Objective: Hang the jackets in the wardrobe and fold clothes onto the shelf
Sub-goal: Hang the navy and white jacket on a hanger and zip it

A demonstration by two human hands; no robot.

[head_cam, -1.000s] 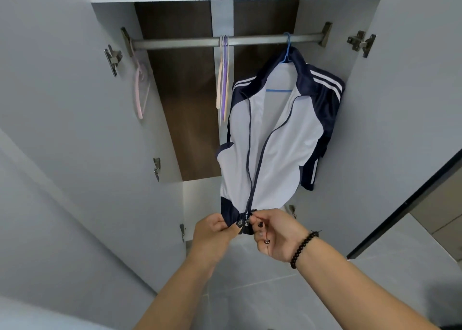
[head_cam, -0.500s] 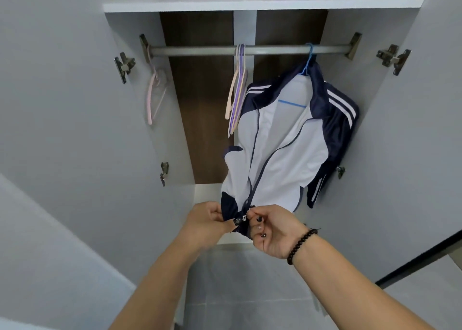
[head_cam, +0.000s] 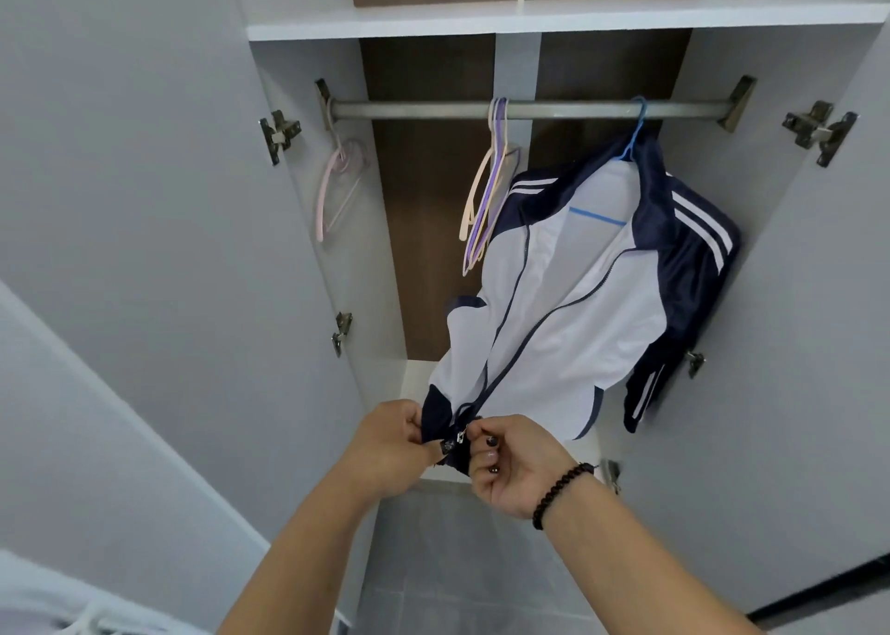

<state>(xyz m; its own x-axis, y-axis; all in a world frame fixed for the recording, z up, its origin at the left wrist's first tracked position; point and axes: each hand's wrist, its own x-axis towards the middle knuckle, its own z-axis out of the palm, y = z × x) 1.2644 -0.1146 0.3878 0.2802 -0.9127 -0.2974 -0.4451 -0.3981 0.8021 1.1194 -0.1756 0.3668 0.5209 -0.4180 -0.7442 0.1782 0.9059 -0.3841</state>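
Two hands: both meet at the bottom hem of the jacket, at the foot of its zip, in front of the open wardrobe.
Left hand: fingers curled, pinching the navy hem on the left side of the zip.
Right hand: thumb and fingertips pinch the small metal zip slider; the other fingers are curled below it; a dark bead bracelet sits on the wrist.
Jacket: white body with navy shoulders, sleeves and hem band, white stripes on the shoulders; its front lies open above the hem, the two zip edges running up apart toward the collar; its lower part is drawn forward and left toward the hands.
Blue hanger: carries the jacket, its hook over the rail near the right end.
Rail: grey metal bar spanning the wardrobe under the shelf.
Spare hangers: a cream and purple bunch at the middle of the rail, just left of the jacket's shoulder.
Pink hanger: at the far left end of the rail, against the side wall.
Shelf: white board above the rail.
Doors: both swung open, hinges showing on each side.
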